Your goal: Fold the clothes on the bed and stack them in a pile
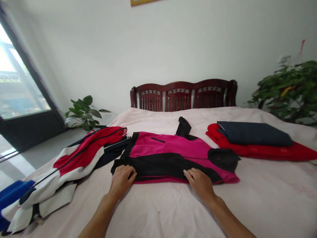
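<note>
A pink and black jacket (170, 145) lies spread sideways on the bed, its dark collar to the right and its hem to the left. One black sleeve is folded along the near side of the body, while the other sticks out at the far side. My left hand (123, 175) is closed on the sleeve's cuff end near the hem. Farther right, my right hand (198, 181) pinches the same sleeve at the jacket's near edge. The fingertips of both hands are partly hidden.
Loose red, white and dark clothes (84, 153) lie at the left, with a blue garment (15, 193) nearer. Folded dark cloth (255, 133) rests on folded red clothing (267, 150) at the right. A wooden headboard (178, 96) and potted plants (84, 112) stand beyond the bed.
</note>
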`<state>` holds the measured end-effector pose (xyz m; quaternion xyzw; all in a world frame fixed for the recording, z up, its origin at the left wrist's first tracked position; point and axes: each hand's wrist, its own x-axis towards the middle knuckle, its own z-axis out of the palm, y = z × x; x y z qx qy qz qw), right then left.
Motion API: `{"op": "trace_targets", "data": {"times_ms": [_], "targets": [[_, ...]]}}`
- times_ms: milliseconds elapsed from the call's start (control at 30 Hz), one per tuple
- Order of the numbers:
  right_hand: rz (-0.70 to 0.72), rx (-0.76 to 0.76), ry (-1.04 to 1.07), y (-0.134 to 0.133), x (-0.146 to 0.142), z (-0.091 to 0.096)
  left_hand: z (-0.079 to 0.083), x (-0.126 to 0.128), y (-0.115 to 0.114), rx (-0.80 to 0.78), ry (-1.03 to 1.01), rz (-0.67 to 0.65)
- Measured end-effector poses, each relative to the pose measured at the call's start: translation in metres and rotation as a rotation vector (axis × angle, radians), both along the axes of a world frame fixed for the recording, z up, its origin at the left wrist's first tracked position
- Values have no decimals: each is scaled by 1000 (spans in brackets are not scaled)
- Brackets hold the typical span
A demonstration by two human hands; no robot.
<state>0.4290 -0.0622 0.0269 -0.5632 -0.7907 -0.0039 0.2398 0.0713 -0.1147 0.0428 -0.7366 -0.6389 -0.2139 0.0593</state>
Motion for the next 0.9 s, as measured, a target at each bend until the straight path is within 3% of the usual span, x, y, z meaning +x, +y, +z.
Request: {"op": "trace_targets", "data": {"times_ms": [100,233,400,567,767,900], "targets": [[-40,-33,30,15,-15,16,0,5,-2,16,-11,-13],[39,-16,-87,43,-53,34,-1,8,-2,14,-6,-3],[81,-74,-206,68,-89,28,-1,6,-4,15,-18,8],[84,-88,-223,77,-93,23,0,7,-6,20,-13,16],[-71,-69,-184,91,-86,28,1,8,-3,0,3,13],[-67,-65,-185,87,-86,28,2,10,-3,-20,31,47]]}}
